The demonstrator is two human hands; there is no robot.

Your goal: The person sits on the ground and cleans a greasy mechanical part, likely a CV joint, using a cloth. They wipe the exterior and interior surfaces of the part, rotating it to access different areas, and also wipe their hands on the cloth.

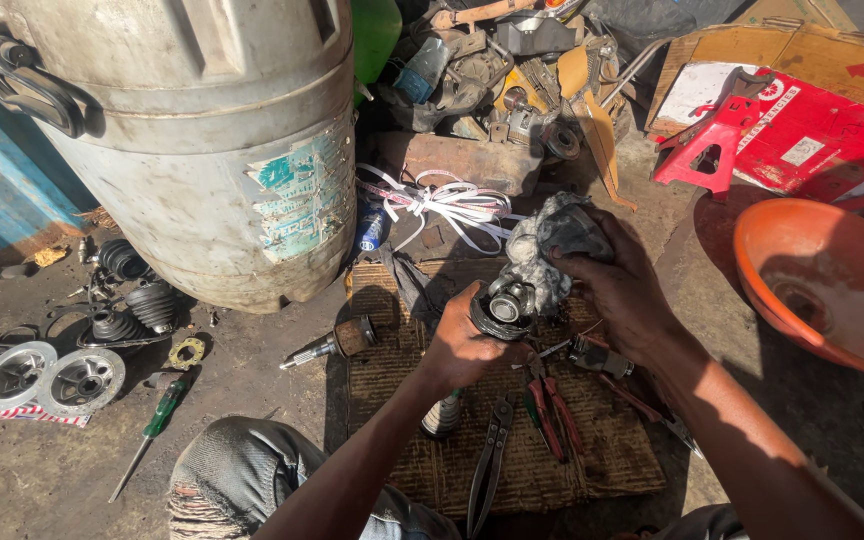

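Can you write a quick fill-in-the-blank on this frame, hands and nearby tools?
1. The left hand grips a round metal joint while the right hand presses a grey ____ against it.
2. The pliers on the woven mat have ____ handles.
3. The screwdriver on the ground has a ____ handle.
4. The bowl at the right is ____.

Missing words: rag; red; green; orange

One head-worn camera looks steeply down, close over a woven mat point(572, 460) on the ground.
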